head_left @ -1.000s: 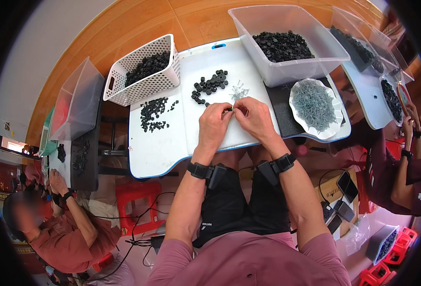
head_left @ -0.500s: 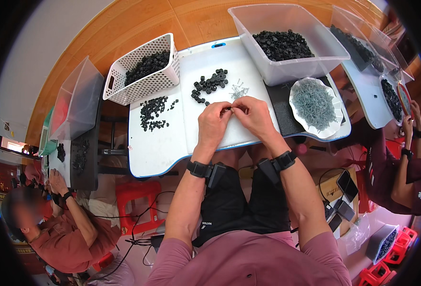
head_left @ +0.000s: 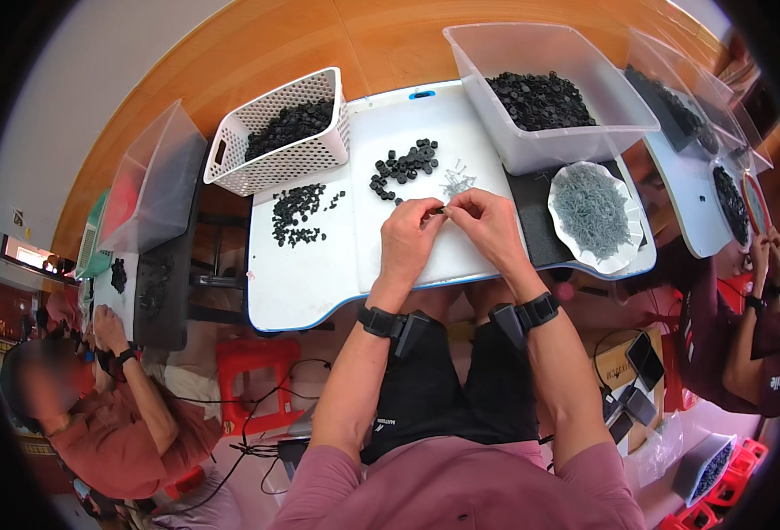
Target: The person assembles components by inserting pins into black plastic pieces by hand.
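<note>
Over the white table (head_left: 301,287), my left hand (head_left: 406,238) and my right hand (head_left: 489,225) meet fingertip to fingertip. A small black part (head_left: 441,210) shows between their pinched fingers; its exact shape is mostly hidden. Just beyond them lie a loose cluster of black round knobs (head_left: 412,161) and a small heap of silvery screws (head_left: 458,180). To the left, smaller black pieces (head_left: 297,208) are spread on the tabletop. Right of my hands, a white scalloped dish (head_left: 623,255) holds a pile of grey screws (head_left: 591,212).
A white perforated basket (head_left: 306,161) of black parts stands at the back left, a clear plastic bin (head_left: 557,146) of black parts at the back right. A black mat (head_left: 531,203) lies under the dish. People work at both sides; a red stool (head_left: 257,380) stands at lower left.
The view has shifted a little, so the table sits slightly lower and further right. My hands keep their fingertips together, with the black part still between them.
</note>
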Available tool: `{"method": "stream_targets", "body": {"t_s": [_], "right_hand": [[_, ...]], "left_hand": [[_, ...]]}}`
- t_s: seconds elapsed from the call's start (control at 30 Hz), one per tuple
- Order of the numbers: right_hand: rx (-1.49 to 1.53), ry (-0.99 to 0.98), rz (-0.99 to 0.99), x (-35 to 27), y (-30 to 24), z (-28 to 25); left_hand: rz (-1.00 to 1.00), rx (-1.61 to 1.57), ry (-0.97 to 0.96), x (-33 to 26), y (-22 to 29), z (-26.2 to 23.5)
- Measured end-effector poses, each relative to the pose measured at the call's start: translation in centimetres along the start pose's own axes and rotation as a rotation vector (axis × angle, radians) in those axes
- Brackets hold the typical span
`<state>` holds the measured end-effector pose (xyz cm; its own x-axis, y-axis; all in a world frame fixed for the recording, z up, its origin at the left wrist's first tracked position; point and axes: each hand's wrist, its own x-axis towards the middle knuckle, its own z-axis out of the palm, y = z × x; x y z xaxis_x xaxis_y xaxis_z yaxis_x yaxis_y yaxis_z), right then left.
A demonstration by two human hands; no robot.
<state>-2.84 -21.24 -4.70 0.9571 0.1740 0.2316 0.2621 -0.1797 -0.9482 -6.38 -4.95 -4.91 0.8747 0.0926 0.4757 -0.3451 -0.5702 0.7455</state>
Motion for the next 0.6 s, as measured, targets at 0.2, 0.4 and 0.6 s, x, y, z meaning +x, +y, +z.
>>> {"method": "stream_targets", "body": {"t_s": [0.2,0.4,0.6], "right_hand": [[-0.046,0.002,-0.022,0.08,0.40,0.17],[0.112,0.011,0.000,0.16,0.40,-0.34],[0.179,-0.027,-0.029,0.32,1.02,-0.55]], "left_hand": [[0.066,0.028,-0.030,-0.20,-0.27,0.17],[-0.151,-0.148,0.004,0.05,0.28,0.00],[-0.202,-0.246,-0.033,0.48,0.49,-0.28]]}}
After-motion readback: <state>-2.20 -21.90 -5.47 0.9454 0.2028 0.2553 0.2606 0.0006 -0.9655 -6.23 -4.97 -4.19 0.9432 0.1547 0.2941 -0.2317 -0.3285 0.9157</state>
